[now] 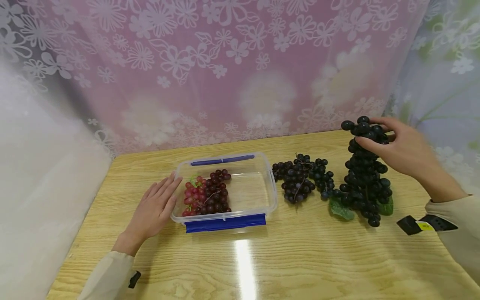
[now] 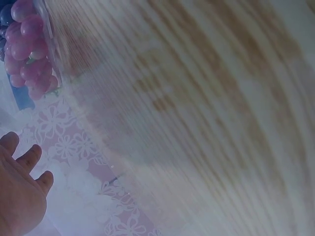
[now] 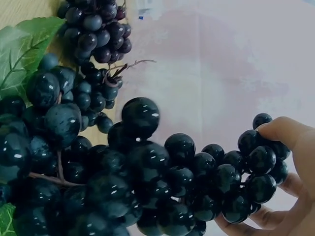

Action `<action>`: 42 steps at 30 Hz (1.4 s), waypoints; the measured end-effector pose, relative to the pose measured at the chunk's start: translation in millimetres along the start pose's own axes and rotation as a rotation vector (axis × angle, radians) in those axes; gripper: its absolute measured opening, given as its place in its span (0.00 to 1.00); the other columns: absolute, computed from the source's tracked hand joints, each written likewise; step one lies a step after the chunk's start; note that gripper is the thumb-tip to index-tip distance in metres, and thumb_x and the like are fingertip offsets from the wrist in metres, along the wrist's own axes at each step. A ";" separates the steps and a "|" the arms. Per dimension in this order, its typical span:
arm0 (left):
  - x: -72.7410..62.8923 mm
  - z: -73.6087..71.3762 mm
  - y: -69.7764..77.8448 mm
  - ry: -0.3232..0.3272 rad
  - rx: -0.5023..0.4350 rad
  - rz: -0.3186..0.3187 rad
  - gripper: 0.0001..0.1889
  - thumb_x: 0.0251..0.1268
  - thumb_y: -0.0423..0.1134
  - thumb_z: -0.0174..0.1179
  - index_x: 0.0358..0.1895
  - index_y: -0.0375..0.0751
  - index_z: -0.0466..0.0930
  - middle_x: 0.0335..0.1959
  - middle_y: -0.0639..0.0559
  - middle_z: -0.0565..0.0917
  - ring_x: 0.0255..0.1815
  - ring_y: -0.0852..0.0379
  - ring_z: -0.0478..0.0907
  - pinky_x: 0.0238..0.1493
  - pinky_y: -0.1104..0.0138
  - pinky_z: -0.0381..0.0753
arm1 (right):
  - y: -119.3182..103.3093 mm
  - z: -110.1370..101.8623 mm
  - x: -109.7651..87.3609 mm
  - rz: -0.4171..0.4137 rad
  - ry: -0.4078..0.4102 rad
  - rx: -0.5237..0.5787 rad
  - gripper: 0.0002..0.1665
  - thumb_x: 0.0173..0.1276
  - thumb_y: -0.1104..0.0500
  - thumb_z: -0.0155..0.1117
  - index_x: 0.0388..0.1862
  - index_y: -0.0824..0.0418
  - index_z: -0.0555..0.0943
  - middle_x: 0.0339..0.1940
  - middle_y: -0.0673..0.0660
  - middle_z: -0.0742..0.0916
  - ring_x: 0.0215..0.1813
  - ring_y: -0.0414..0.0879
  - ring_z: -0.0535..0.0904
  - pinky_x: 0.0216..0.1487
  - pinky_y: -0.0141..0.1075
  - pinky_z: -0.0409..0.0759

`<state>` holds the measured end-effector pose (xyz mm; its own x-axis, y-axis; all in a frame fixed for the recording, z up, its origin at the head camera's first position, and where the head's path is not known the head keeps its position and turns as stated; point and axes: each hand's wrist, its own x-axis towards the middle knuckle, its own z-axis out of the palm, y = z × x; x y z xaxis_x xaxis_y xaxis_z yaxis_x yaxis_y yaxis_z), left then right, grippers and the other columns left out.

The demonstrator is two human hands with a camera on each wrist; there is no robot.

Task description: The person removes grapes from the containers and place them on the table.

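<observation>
My right hand (image 1: 406, 146) grips the top of a long bunch of black grapes (image 1: 365, 179), which hangs down toward the table. In the right wrist view the thumb and fingers (image 3: 285, 129) curl round the bunch's end. My left hand (image 1: 154, 206) lies with straight fingers against the left side of a clear plastic box (image 1: 273, 187) with blue clips. Inside the box sit a small bunch of red grapes (image 1: 193, 196) and a dark red bunch (image 1: 217, 196). The left wrist view catches part of that hand (image 2: 22, 191) and some pink grapes (image 2: 29, 49).
Dark purple grapes (image 1: 298, 185) and smaller black grapes (image 1: 322, 175) lie on the wooden table (image 1: 300, 258) between the box and the held bunch. Green leaves (image 1: 340, 209) show under the held bunch. A pink flowered curtain (image 1: 225, 75) hangs behind the table.
</observation>
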<state>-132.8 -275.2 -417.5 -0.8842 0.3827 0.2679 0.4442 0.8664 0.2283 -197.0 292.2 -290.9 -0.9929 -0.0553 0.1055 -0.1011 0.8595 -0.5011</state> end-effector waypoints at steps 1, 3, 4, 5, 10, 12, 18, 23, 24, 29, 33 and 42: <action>-0.1 0.0 0.0 -0.001 -0.001 -0.003 0.29 0.75 0.39 0.47 0.76 0.50 0.54 0.76 0.49 0.53 0.72 0.43 0.54 0.70 0.47 0.46 | 0.3 1.1 2.4 -0.005 -0.005 -0.006 0.47 0.67 0.36 0.56 0.77 0.54 0.55 0.67 0.76 0.65 0.58 0.73 0.65 0.40 0.65 0.68; 0.1 0.2 0.1 -0.004 -0.005 -0.007 0.28 0.75 0.39 0.47 0.76 0.50 0.55 0.76 0.49 0.53 0.72 0.44 0.54 0.70 0.47 0.46 | 1.3 3.3 7.1 -0.011 -0.016 -0.013 0.47 0.67 0.35 0.56 0.77 0.54 0.55 0.65 0.77 0.66 0.58 0.73 0.65 0.39 0.64 0.68; 0.1 0.4 0.1 -0.003 -0.006 -0.005 0.28 0.75 0.39 0.47 0.76 0.50 0.55 0.76 0.49 0.54 0.72 0.44 0.54 0.70 0.47 0.47 | 1.7 4.8 9.6 -0.009 -0.025 -0.017 0.47 0.67 0.34 0.55 0.77 0.54 0.55 0.66 0.77 0.66 0.58 0.73 0.64 0.39 0.64 0.68; 0.2 0.5 0.3 -0.003 -0.006 -0.005 0.28 0.75 0.39 0.47 0.76 0.50 0.55 0.76 0.49 0.54 0.73 0.44 0.54 0.70 0.46 0.47 | 2.2 6.4 12.2 -0.009 -0.033 -0.023 0.47 0.66 0.34 0.55 0.77 0.54 0.55 0.66 0.77 0.66 0.58 0.73 0.64 0.40 0.65 0.68; 0.0 0.6 -0.5 0.007 -0.001 0.001 0.28 0.74 0.38 0.47 0.75 0.49 0.55 0.75 0.48 0.54 0.72 0.43 0.54 0.70 0.46 0.48 | 4.3 15.9 26.9 -0.034 -0.067 -0.050 0.48 0.66 0.33 0.55 0.77 0.55 0.55 0.66 0.76 0.66 0.59 0.74 0.64 0.44 0.68 0.65; -0.1 0.7 -0.8 0.011 0.000 0.004 0.28 0.75 0.38 0.47 0.75 0.49 0.55 0.75 0.48 0.54 0.72 0.43 0.54 0.70 0.46 0.48 | 4.5 19.6 32.8 -0.042 -0.078 -0.072 0.49 0.66 0.32 0.54 0.77 0.57 0.55 0.66 0.76 0.66 0.59 0.74 0.64 0.46 0.69 0.64; 0.6 1.4 -0.6 0.016 -0.002 0.006 0.27 0.76 0.40 0.45 0.75 0.49 0.55 0.75 0.48 0.54 0.72 0.43 0.55 0.69 0.45 0.48 | 6.8 30.6 48.6 -0.022 -0.152 -0.116 0.54 0.64 0.27 0.49 0.77 0.59 0.53 0.69 0.76 0.62 0.58 0.77 0.63 0.47 0.70 0.62; 0.5 1.8 -1.1 0.011 -0.002 -0.003 0.26 0.77 0.43 0.42 0.76 0.49 0.55 0.75 0.49 0.54 0.72 0.44 0.54 0.70 0.46 0.48 | 6.2 40.7 60.7 -0.034 -0.178 -0.121 0.56 0.62 0.25 0.48 0.76 0.60 0.55 0.70 0.75 0.61 0.60 0.76 0.63 0.47 0.70 0.63; 0.3 1.6 -1.1 0.012 -0.001 -0.004 0.26 0.77 0.43 0.42 0.76 0.49 0.55 0.75 0.49 0.54 0.72 0.44 0.54 0.70 0.46 0.48 | 6.1 42.6 62.9 -0.036 -0.182 -0.128 0.56 0.62 0.25 0.48 0.76 0.60 0.55 0.70 0.75 0.61 0.59 0.75 0.64 0.46 0.69 0.65; 0.0 0.3 0.0 0.011 -0.001 -0.007 0.26 0.78 0.44 0.41 0.75 0.48 0.56 0.75 0.48 0.55 0.72 0.44 0.55 0.70 0.46 0.48 | 2.7 50.9 72.0 -0.039 -0.215 -0.192 0.57 0.60 0.23 0.49 0.75 0.61 0.57 0.66 0.76 0.66 0.40 0.66 0.77 0.24 0.52 0.72; 0.3 0.1 0.2 0.012 0.001 -0.009 0.26 0.77 0.43 0.42 0.75 0.48 0.56 0.75 0.48 0.55 0.72 0.44 0.55 0.70 0.47 0.48 | -2.8 56.6 78.3 -0.053 -0.247 -0.233 0.56 0.60 0.25 0.50 0.74 0.63 0.60 0.63 0.76 0.70 0.39 0.63 0.78 0.20 0.47 0.70; 0.2 1.7 -1.7 0.023 0.010 0.005 0.26 0.77 0.43 0.42 0.75 0.47 0.56 0.75 0.48 0.55 0.72 0.43 0.56 0.69 0.46 0.49 | -5.1 69.2 87.5 -0.047 -0.301 -0.275 0.52 0.62 0.28 0.53 0.73 0.62 0.61 0.66 0.75 0.66 0.51 0.70 0.73 0.27 0.53 0.72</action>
<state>-134.0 -276.1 -419.4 -0.8785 0.3793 0.2904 0.4466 0.8679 0.2174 -287.7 247.8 -338.5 -0.9657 -0.2087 -0.1542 -0.1663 0.9540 -0.2494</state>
